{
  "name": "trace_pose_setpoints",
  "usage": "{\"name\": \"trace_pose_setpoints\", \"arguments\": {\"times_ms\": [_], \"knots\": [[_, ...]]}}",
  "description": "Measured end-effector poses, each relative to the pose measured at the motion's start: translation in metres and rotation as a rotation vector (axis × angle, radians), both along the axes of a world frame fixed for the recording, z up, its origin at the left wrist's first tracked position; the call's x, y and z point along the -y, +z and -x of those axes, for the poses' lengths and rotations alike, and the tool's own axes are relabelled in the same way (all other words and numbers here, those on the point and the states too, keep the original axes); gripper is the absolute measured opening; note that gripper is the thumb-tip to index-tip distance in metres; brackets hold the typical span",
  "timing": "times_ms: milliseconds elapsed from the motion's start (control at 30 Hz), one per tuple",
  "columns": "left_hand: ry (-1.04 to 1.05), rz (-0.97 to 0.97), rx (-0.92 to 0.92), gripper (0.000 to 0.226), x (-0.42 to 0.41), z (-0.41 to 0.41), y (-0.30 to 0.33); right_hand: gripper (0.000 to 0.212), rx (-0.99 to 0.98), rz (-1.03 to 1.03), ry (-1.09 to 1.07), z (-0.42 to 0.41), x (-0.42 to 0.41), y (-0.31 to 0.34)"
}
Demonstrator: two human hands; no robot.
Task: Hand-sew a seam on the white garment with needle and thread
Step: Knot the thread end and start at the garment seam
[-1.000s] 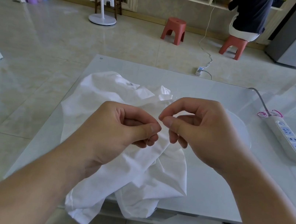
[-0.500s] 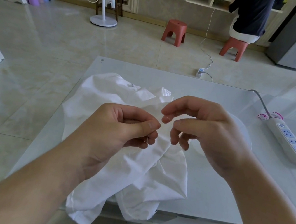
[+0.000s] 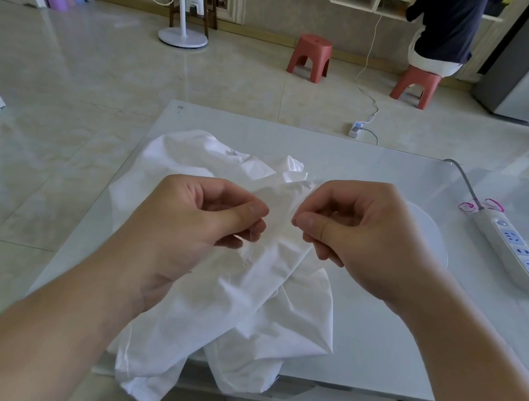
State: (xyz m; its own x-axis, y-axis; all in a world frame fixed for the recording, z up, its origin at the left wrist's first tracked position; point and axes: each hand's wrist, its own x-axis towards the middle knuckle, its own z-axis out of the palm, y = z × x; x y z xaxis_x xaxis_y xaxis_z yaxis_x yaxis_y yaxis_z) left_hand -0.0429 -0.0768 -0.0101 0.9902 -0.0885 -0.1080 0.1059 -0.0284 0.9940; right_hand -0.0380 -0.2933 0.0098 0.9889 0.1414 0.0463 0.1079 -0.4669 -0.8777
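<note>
Two hands work over the white garment (image 3: 262, 290) at table centre: the left hand (image 3: 193, 223) pinches thread, the right hand (image 3: 364, 240), toward three o'clock, pinches fabric or perhaps an unseen needle, risking a pricked finger; no containers show.

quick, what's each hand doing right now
Left hand: thumb and fingers pinch a fold of the white garment.
Right hand: thumb and forefinger pinch the garment's raised edge; needle too small to see.
</note>
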Motion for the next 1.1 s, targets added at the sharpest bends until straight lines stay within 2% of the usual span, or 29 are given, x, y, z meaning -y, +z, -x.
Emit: {"name": "trace_pose_setpoints", "arguments": {"times_ms": [67,233,300,367,467,667,900,1100], "knots": [[0.000,0.027,0.029,0.023,-0.003,-0.001,0.002,0.020,-0.003,0.041,0.015,-0.001,-0.001,-0.002],[-0.221,-0.036,0.087,0.012,0.000,0.005,0.009,0.020,0.002,0.092,0.043,-0.001,-0.003,-0.001],[-0.269,-0.121,0.080,0.008,0.004,0.007,0.006,0.018,0.003,0.093,0.057,0.000,-0.004,-0.001],[-0.225,-0.216,0.085,0.006,0.008,0.009,0.004,0.017,0.003,0.095,0.066,0.001,-0.005,-0.001],[-0.167,-0.248,0.071,0.008,0.008,0.009,0.005,0.016,-0.021,0.074,0.070,0.002,-0.004,0.000],[-0.093,-0.197,0.028,0.013,0.004,0.006,0.006,0.021,-0.027,0.075,0.057,0.001,0.001,0.002],[-0.051,-0.169,0.014,0.013,0.003,0.005,0.004,0.018,-0.012,0.169,-0.039,0.001,0.004,0.005],[-0.056,-0.151,0.024,0.011,0.002,0.004,0.003,0.018,-0.009,0.092,-0.056,0.002,0.006,0.006]]}}
